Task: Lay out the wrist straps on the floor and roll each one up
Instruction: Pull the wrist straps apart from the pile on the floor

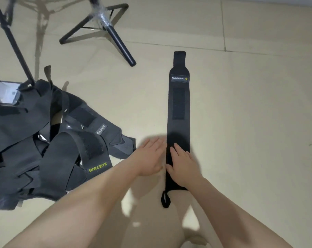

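A long black wrist strap lies flat and straight on the beige floor, running away from me, with a white-lettered label near its far end and a thumb loop at its near end. My right hand rests flat on the strap's near part, fingers straight. My left hand lies flat on the floor just left of the strap, its fingertips at the strap's edge. A heap of other black straps sits at the left, one marked with green letters.
Black tripod legs stand on the floor at the back, and another stand leg rises at the far left. A grey flat object pokes out behind the heap. Bare floor extends to the right of the strap.
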